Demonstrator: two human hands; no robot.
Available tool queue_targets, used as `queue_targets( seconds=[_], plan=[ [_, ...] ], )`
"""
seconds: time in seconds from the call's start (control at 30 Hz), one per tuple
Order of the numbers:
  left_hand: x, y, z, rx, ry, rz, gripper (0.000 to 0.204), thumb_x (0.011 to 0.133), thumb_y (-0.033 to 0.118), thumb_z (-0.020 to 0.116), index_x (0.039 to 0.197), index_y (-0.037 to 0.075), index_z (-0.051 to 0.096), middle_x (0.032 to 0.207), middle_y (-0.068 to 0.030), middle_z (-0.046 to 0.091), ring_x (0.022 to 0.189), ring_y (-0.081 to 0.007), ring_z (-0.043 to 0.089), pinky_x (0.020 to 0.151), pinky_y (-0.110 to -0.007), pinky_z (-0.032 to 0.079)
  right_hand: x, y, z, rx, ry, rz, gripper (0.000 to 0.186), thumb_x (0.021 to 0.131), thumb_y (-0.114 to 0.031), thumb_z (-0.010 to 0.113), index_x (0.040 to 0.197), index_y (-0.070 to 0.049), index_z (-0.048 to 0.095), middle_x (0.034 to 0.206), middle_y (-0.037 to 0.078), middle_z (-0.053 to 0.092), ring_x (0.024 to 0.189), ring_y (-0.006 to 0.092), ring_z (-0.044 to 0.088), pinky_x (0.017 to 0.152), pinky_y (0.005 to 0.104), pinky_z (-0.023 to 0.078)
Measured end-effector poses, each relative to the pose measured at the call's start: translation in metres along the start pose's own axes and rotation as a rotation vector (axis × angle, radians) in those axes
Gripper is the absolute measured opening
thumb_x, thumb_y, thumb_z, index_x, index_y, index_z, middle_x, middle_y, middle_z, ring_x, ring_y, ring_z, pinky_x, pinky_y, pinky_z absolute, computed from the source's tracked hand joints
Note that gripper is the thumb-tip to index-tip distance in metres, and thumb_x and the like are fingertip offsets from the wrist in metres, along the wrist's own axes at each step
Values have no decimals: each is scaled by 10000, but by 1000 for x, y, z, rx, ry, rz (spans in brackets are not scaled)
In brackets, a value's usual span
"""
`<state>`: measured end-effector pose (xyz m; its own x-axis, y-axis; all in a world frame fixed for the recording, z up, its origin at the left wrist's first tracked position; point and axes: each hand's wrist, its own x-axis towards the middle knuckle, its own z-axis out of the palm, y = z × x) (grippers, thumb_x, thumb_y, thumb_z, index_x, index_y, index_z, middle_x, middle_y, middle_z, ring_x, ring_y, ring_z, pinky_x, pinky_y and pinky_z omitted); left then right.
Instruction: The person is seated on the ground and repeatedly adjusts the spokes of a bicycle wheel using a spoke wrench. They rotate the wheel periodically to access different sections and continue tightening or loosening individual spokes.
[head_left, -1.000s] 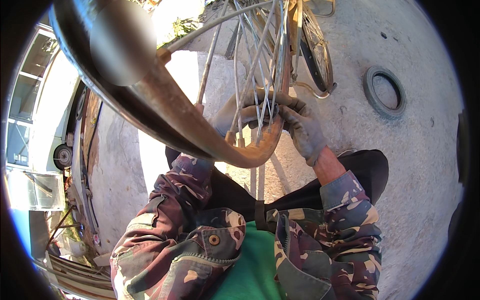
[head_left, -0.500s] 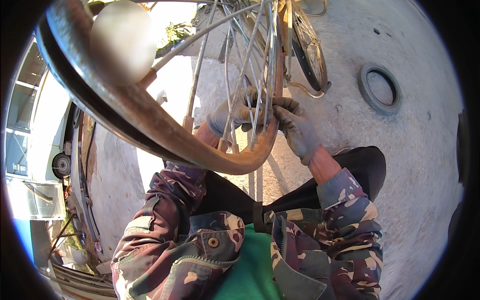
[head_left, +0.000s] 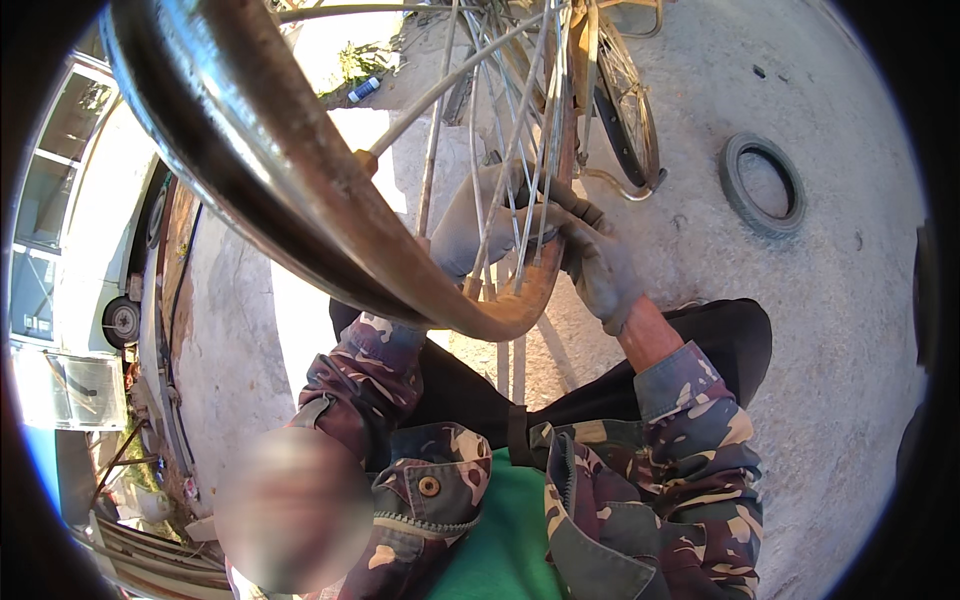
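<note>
A rusty bicycle wheel rim (head_left: 505,318) curves across in front of me, with thin metal spokes (head_left: 431,165) running up from it and away. My left hand (head_left: 470,222), in a grey glove, is behind several spokes, its fingers bent toward the rim's right side. On the outer right side of that rim, my gloved right hand (head_left: 598,262) has its fingers curled in against the left hand's fingertips. Both hands are closed where they meet, beside the lower ends of the spokes. Whatever is pinched between the fingers is hidden.
Beyond the spokes stands another bicycle wheel (head_left: 630,95) with a dark tyre. A loose tyre (head_left: 762,186) lies on the concrete at right. At far left are a vehicle wheel (head_left: 121,322) and long boards (head_left: 160,555). A blue cylinder (head_left: 364,90) lies near some grass.
The rim and its spokes have shifted to the right, and the rim's left part has swung up and right. My left hand has moved slightly right, its bare wrist now hidden by the rim.
</note>
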<state>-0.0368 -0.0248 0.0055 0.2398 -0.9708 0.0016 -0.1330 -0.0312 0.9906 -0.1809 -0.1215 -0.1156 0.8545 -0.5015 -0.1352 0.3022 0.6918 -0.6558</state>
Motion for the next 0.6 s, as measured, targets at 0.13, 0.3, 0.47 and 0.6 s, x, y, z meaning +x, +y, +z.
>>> queue_targets(
  seconds=[0.13,0.3,0.47,0.6],
  plan=[
    [3,-11,-4,3,47,8,262,916,144,738,1085,-57,754,927,-104,754,823,-153,696,746,-291,555,-6,-7,3,0,-48,7,437,1080,-290,627,1389,0,520,1176,88,687,1021,166,712,892,340,629],
    [12,-15,-7,106,39,-46,322,923,177,731,1142,-59,746,931,-114,759,850,-162,710,766,-296,567,-14,-20,19,-21,-67,-27,429,1085,-292,619,1394,-4,545,1201,84,683,1047,157,709,917,344,620],
    [13,-16,1,152,88,15,379,916,221,728,1163,-67,735,940,-117,764,851,-163,712,772,-299,567,-4,-9,-1,-7,-42,-15,399,1073,-262,645,1374,-10,574,1198,80,692,1047,153,714,907,331,629],
    [10,-11,2,204,103,-14,375,923,232,726,1163,-56,739,951,-108,762,853,-155,706,763,-298,561,-2,-8,-3,-14,-38,-1,407,1065,-251,659,1381,-9,573,1202,82,698,1041,152,717,910,321,631]
  ],
)
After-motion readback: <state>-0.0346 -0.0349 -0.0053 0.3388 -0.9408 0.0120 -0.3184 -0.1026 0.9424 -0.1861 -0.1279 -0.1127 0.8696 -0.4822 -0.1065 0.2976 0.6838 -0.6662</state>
